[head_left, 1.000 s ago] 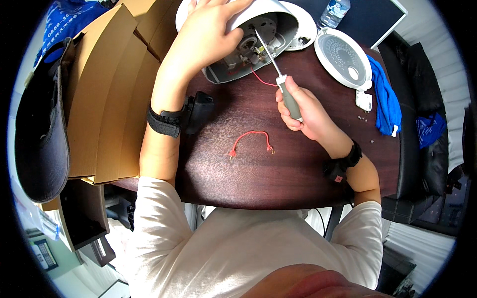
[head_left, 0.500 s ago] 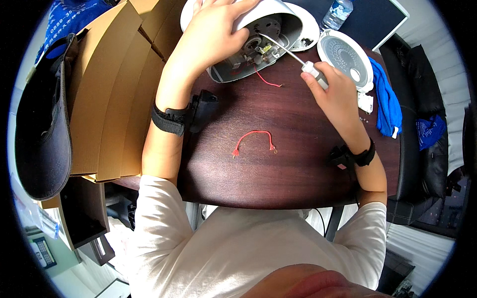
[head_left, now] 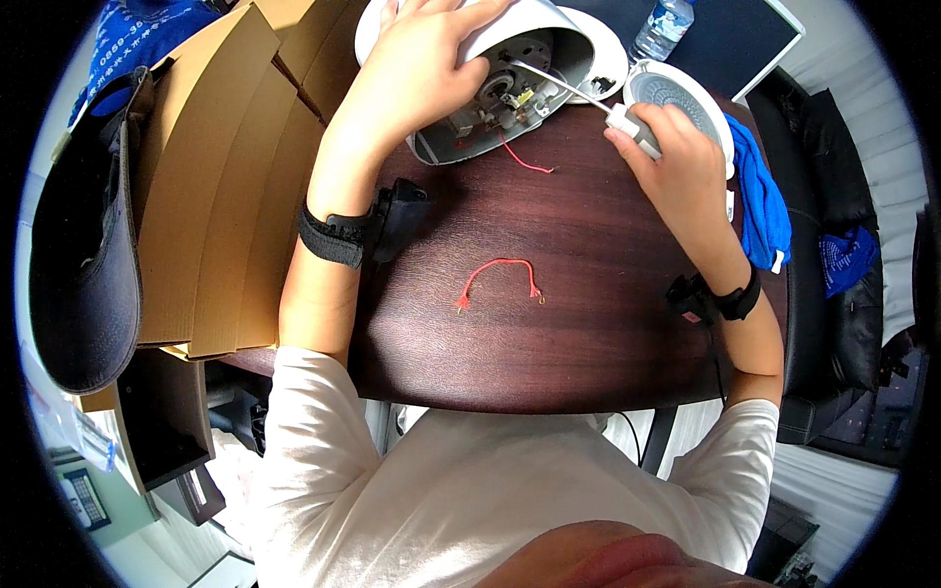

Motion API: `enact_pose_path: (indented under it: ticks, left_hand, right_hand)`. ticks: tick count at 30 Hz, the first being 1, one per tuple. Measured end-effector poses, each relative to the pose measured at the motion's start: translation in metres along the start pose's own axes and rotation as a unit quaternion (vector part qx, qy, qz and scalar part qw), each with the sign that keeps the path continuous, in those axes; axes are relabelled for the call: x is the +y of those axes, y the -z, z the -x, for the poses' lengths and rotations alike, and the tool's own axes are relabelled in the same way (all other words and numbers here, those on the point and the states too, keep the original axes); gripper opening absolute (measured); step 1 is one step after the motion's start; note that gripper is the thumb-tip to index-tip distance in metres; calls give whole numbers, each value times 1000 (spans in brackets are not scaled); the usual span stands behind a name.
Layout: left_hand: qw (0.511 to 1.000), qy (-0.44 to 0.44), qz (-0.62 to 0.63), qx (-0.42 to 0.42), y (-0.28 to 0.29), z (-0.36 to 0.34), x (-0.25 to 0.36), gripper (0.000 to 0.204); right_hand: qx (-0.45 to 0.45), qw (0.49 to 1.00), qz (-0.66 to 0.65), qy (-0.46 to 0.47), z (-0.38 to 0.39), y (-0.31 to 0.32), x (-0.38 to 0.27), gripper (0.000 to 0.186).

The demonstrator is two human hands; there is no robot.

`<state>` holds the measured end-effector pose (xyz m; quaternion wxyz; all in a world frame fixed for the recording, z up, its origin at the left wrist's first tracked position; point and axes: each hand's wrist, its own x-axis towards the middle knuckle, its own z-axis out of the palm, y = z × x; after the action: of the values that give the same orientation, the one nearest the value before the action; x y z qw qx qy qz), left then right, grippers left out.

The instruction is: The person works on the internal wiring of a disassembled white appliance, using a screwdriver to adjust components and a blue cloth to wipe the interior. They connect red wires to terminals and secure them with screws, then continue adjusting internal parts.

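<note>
A white rice cooker housing [head_left: 510, 29] lies tipped at the far middle of the table, its open underside showing metal parts and wiring. My left hand [head_left: 426, 64] grips the shell from above, thumb at the rim and fingertips partly cut off by the picture's upper edge. In my right hand [head_left: 681, 162] is a screwdriver [head_left: 621, 119] with a grey-and-white handle. Its shaft reaches into the underside; the exact contact of the tip is too small to tell. A red wire [head_left: 527, 159] hangs from the housing onto the table. Nearer me lies a loose red wire [head_left: 502, 261] with frayed ends.
A round white lid [head_left: 676, 88] sits beyond my right hand, next to a blue cloth [head_left: 760, 196]. A water bottle [head_left: 665, 29] stands at the back. Cardboard boxes [head_left: 211, 196] and a dark cap [head_left: 83, 255] flank the left side of the table [head_left: 588, 323].
My right hand has shifted to the right and the screwdriver handle has swung slightly up and right, its tip still inside the housing. My left hand has stayed in place.
</note>
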<state>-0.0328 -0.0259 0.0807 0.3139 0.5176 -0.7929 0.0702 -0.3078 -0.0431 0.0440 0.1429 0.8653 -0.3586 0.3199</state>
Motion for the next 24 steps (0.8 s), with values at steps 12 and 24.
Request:
enact_pose_path:
  ticks: [12,24]
  left_hand:
    - [1000,1,25,-10,-3,0,0,67]
    - [1000,-12,10,5,-6,1,4,66]
  right_hand:
    - [10,999,15,35,-7,2,0,30]
    - [-189,827,-412,-332,12,-18,-13,36]
